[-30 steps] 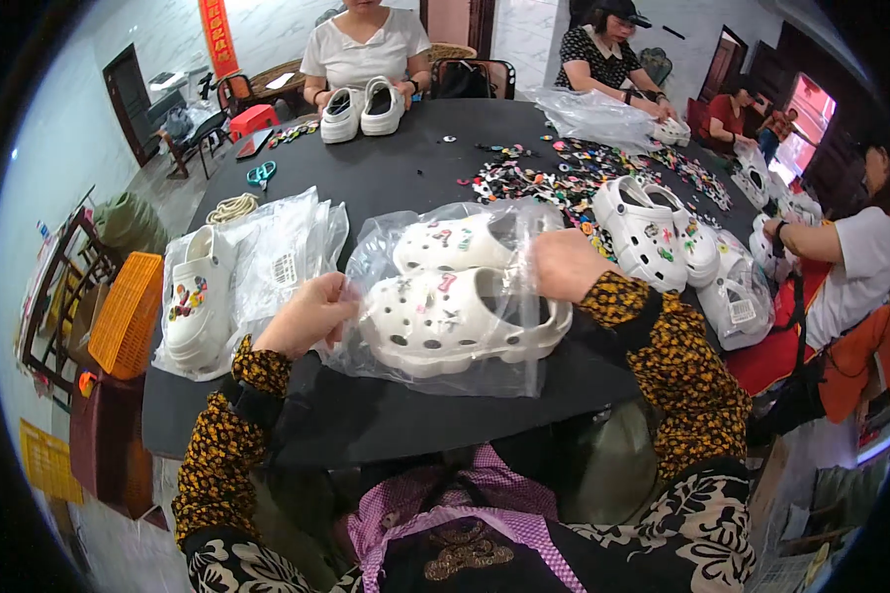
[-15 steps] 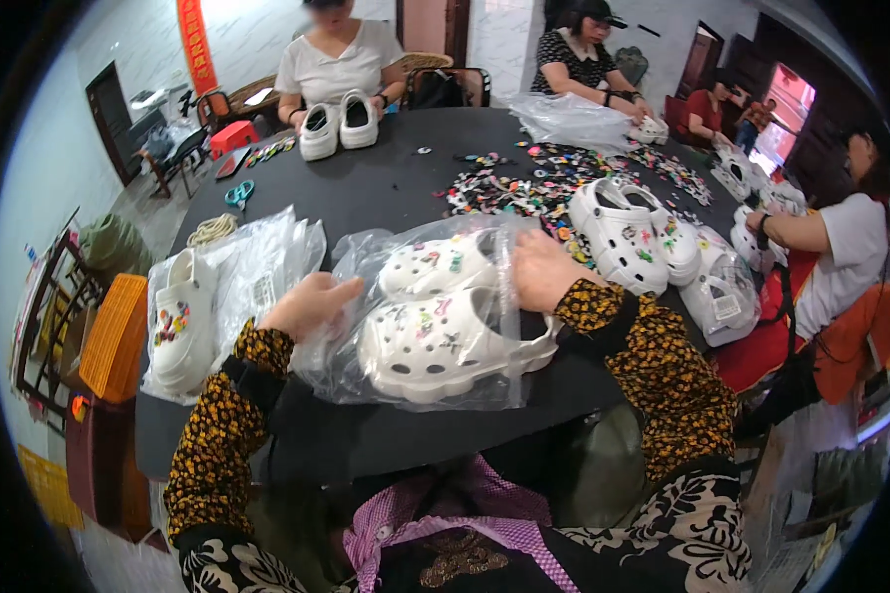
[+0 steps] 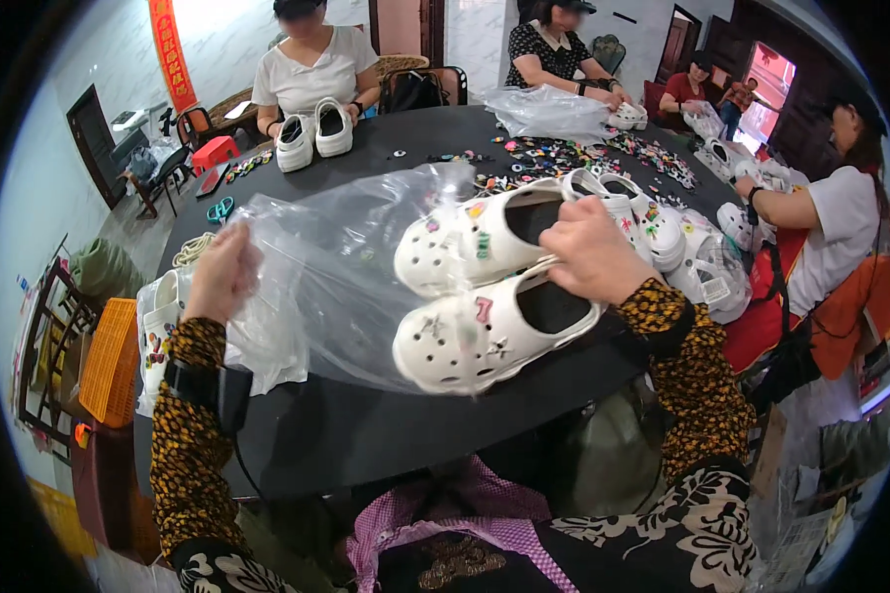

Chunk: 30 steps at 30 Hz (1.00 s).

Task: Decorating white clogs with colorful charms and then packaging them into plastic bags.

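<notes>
A pair of white clogs (image 3: 504, 336) with colourful charms is tilted above the dark table (image 3: 366, 450). My right hand (image 3: 600, 247) grips both clogs at their heel ends, fingers closed at the openings. A clear plastic bag (image 3: 331, 252) stretches from the clogs' toes across to my left hand (image 3: 223, 272), which is closed on its far end. The toes sit within the bag's mouth, while the heels are outside it. My left fingertips are partly hidden behind the hand.
Left lie another white clog (image 3: 155, 336), plastic bags (image 3: 275, 341), a cord coil (image 3: 192, 248) and teal scissors (image 3: 221, 210). Loose charms (image 3: 564, 158) cover the far middle. More clogs (image 3: 660, 237) and a bagged pair (image 3: 712, 282) stand right. Several people sit around the table.
The bag has slid leftward off the clogs' heels. My left hand has moved left and up with it. My right hand has shifted from the bag's edge onto the clogs, which are now raised.
</notes>
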### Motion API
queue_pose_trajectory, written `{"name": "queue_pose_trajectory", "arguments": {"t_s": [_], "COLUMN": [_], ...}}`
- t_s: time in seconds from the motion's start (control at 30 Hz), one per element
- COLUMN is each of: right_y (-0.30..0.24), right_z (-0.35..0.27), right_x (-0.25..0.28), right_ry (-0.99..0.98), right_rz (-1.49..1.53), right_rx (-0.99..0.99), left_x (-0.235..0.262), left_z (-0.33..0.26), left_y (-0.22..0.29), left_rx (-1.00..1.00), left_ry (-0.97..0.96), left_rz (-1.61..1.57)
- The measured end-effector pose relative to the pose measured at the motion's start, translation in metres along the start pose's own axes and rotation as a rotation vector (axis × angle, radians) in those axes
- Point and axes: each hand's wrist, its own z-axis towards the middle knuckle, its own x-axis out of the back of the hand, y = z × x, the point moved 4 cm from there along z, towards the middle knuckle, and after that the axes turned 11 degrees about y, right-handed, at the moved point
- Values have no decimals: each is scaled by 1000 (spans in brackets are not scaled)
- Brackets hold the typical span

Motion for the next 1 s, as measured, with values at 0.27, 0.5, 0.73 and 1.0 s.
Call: {"name": "queue_pose_trajectory", "arguments": {"t_s": [0.27, 0.5, 0.73, 1.0], "right_y": [31, 29, 34, -105], "right_z": [-14, -2, 20, 131], "right_x": [3, -25, -44, -3], "right_ry": [-37, -109, -365, 257], "right_rz": [-62, -81, -182, 608], "right_rx": [-245, -425, -458, -49], "left_x": [60, 70, 69, 40], "left_z": [27, 7, -24, -49], "left_y": [58, 97, 133, 148], "left_rx": [-181, -324, -370, -343], "left_ry": [28, 3, -108, -154], "left_rz": [-57, 175, 187, -111]}}
